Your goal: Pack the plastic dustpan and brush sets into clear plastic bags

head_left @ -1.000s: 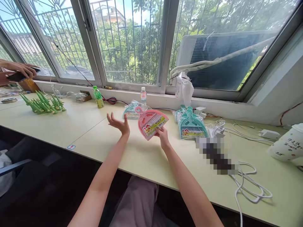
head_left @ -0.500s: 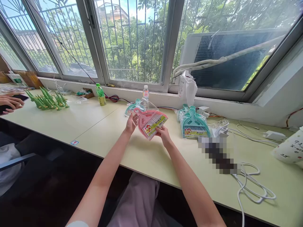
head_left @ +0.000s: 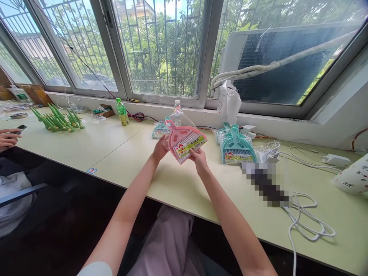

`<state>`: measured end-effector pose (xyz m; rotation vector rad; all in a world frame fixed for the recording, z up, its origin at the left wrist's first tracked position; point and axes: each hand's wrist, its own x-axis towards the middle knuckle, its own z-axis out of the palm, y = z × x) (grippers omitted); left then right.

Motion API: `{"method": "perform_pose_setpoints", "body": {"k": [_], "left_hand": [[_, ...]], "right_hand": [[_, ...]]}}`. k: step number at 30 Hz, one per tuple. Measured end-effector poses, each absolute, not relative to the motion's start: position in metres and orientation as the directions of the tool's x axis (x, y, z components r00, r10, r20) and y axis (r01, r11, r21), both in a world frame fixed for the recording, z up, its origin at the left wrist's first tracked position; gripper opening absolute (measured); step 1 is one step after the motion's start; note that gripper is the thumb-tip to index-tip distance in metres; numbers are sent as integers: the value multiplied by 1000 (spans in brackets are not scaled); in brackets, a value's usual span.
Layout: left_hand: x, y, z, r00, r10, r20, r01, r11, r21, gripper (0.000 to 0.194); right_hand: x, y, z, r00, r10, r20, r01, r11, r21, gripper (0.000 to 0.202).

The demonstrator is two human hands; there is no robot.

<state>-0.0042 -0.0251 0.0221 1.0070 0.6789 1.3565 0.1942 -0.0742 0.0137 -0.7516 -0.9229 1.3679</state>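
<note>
A pink dustpan and brush set point(head_left: 185, 142) in clear plastic wrap is held above the table, its label facing me and its handle tilted to the upper left. My left hand point(head_left: 161, 148) is closed on its left edge near the handle. At the lower right edge, my right hand point(head_left: 198, 158) pinches it, thumb on the label. Behind it lies a wrapped teal dustpan set point(head_left: 160, 130), partly hidden by the pink one. More teal dustpan sets point(head_left: 237, 145) stand to the right, wrapped and overlapping.
On the table point(head_left: 120, 149) stand a green-capped bottle point(head_left: 122, 112), a clear bottle point(head_left: 177, 112) and green plant-like pieces point(head_left: 59, 119). White cables point(head_left: 312, 226) and a blurred-out object point(head_left: 267, 184) lie at the right. Another person's hand point(head_left: 8, 138) holds a phone at far left.
The pink set has turned slightly, its handle more upright, still in both hands. At far left the other person's hand and phone have moved lower and outward.
</note>
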Motion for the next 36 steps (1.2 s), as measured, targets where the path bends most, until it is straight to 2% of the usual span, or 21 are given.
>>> {"method": "perform_pose_setpoints", "body": {"k": [5,11,14,18,21,24,27,31,36], "left_hand": [[-1,-27,22,232,963,134,-296,-61,953,48],[-3,-28,24,236,952,194,-266,-129,955,56],[-5,-29,28,190,965,182,-279,-125,952,61],[-1,-30,30,50,964,263,-323,-233,917,67],[0,-27,28,-40,962,270,-332,-267,905,64],[-3,-23,24,-76,977,197,-339,-211,917,56],[-1,-25,22,29,989,143,-304,-128,944,53],[9,-34,22,289,949,123,-198,-66,978,59],[13,-36,22,349,928,128,-123,-90,988,60]], "right_hand": [[194,-75,12,68,996,56,-455,81,-887,31],[204,-68,12,96,992,80,-536,119,-835,29],[208,-65,12,119,987,104,-543,153,-826,27],[207,-64,9,98,987,125,-523,157,-838,27],[203,-66,6,24,993,117,-514,113,-850,28],[196,-68,2,-14,993,119,-519,94,-850,28],[189,-69,-2,31,994,108,-545,108,-831,26],[189,-66,-7,90,992,89,-573,125,-810,25],[198,-61,-9,112,991,71,-589,124,-798,21]]}}
